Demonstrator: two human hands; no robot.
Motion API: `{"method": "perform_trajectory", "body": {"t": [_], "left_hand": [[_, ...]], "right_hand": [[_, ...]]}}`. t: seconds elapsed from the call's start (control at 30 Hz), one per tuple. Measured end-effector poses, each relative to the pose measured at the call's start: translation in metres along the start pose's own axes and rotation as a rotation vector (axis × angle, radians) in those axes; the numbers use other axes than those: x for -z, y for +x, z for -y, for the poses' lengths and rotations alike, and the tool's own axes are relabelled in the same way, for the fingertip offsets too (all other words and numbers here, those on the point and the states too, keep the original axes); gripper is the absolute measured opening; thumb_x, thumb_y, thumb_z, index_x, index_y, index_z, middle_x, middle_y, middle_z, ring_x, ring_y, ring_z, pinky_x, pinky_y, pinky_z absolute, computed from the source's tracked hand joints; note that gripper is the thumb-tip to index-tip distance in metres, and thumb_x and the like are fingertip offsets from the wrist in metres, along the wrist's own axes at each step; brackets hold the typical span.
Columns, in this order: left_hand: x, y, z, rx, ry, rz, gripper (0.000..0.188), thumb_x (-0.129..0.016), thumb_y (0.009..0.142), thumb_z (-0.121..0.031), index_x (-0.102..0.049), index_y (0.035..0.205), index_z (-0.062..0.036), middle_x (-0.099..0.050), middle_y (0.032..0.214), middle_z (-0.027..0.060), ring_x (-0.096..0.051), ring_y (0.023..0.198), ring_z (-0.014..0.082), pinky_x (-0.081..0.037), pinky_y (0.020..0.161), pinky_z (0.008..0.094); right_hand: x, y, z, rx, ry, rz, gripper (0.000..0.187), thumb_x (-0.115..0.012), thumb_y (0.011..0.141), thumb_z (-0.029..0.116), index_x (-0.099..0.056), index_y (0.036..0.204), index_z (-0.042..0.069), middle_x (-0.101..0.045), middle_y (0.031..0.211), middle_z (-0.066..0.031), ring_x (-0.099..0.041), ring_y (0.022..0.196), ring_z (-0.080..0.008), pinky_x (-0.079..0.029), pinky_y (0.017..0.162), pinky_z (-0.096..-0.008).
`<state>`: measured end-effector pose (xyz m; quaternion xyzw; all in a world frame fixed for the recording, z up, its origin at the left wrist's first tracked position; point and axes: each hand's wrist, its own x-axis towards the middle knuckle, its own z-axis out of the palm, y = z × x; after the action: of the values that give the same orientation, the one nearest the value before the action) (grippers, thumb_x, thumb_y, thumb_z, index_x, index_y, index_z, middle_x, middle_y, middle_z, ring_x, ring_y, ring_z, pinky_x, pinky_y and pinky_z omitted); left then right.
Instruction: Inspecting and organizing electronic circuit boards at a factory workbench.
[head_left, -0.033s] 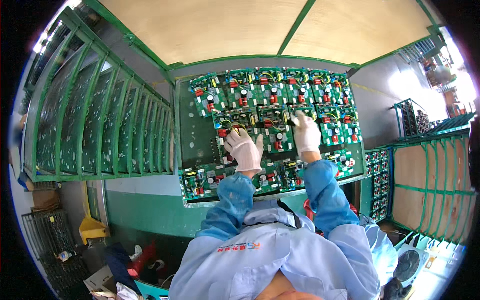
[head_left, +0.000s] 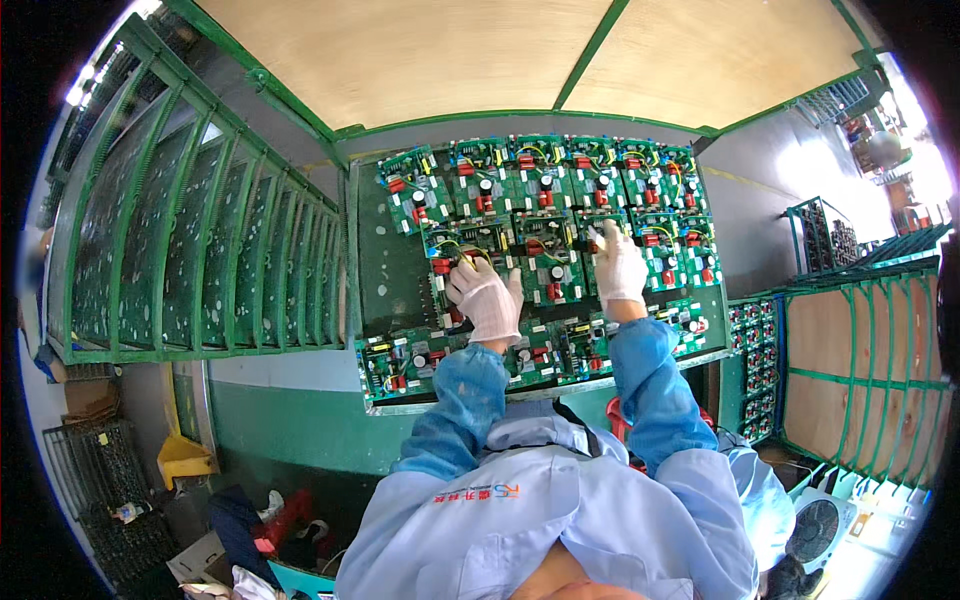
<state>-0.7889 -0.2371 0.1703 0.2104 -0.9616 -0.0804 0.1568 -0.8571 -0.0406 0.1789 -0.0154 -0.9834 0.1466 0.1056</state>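
Observation:
Both my hands wear white gloves and reach over rows of green circuit boards, which carry red parts, black capacitors and yellow wires. On the left-hand circuit board (head_left: 470, 238) of the middle row rests my left hand (head_left: 487, 300). Its fingers bend down by the yellow wire, the thumb spread apart, hiding part of the board. Further right, my right hand (head_left: 621, 268) hangs over another circuit board (head_left: 606, 222) in that row. Its fingers are drawn together at the tips; what they hold, if anything, is too small to tell. Between my hands lies a circuit board (head_left: 553, 262).
The boards lie on a green metal-edged table (head_left: 385, 290). A slatted green rack (head_left: 200, 230) stands at the left, and a pale panel (head_left: 480, 60) in a green frame at the far side. A rack of boards (head_left: 757, 370) and a fan (head_left: 815, 528) are at right.
My right hand has shifted slightly to the right, and its fingers have drawn closer together. My left hand has barely moved on its board.

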Motion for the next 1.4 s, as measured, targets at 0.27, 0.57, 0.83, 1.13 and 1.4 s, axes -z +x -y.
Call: {"method": "perform_trajectory", "body": {"t": [0.27,0.57,0.83,1.13,1.4], "left_hand": [[-0.009,-0.002,-0.009,0.065,-0.134,0.026,0.034,-0.07,0.076,-0.035,-0.064,0.085,-0.0027,-0.051,0.107,0.0162,-0.044,0.108,0.0368,-0.034,0.09,0.0517],[-0.018,-0.003,-0.009,0.078,-0.128,-0.053,0.023,-0.07,0.072,-0.026,-0.065,0.077,-0.004,-0.054,0.104,0.013,-0.046,0.106,0.0335,-0.035,0.089,0.0485],[-0.018,-0.001,-0.006,0.049,-0.209,-0.134,0.02,-0.071,0.069,-0.025,-0.067,0.076,-0.0063,-0.057,0.095,0.0081,-0.05,0.101,0.0301,-0.036,0.086,0.0462],[0.022,0.026,0.074,-0.063,-0.87,0.292,0.014,-0.053,0.08,-0.014,-0.065,0.077,-0.0079,-0.063,0.081,0.0115,-0.06,0.081,0.0285,-0.046,0.072,0.0387],[0.12,0.031,0.045,0.229,-1.312,0.426,0.017,-0.061,0.078,-0.013,-0.065,0.085,0.0025,-0.061,0.082,0.0017,-0.052,0.078,0.0109,-0.041,0.075,0.0247]], "right_hand": [[-0.02,0.023,-0.04,-0.097,-0.06,0.376,0.041,-0.052,0.09,0.041,-0.05,0.127,0.023,-0.067,0.1,-0.0191,-0.065,0.091,-0.0401,-0.051,0.077,-0.0493],[-0.005,0.007,0.001,0.19,0.028,0.49,0.035,-0.049,0.091,0.049,-0.063,0.116,0.029,-0.064,0.104,-0.0189,-0.061,0.098,-0.0405,-0.049,0.082,-0.0486],[-0.037,-0.01,0.012,0.168,-0.115,0.198,0.027,-0.053,0.085,0.044,-0.069,0.097,0.026,-0.062,0.094,-0.0199,-0.059,0.093,-0.04,-0.046,0.08,-0.0507],[0.006,0.0,-0.016,0.001,0.317,0.222,0.025,-0.064,0.08,0.035,-0.069,0.087,0.012,-0.063,0.083,-0.0126,-0.062,0.081,-0.0323,-0.047,0.071,-0.04],[0.079,-0.042,-0.026,0.384,0.714,0.264,0.026,-0.054,0.08,0.017,-0.065,0.095,-0.001,-0.059,0.095,-0.0122,-0.055,0.088,-0.0315,-0.043,0.08,-0.0372]]}}
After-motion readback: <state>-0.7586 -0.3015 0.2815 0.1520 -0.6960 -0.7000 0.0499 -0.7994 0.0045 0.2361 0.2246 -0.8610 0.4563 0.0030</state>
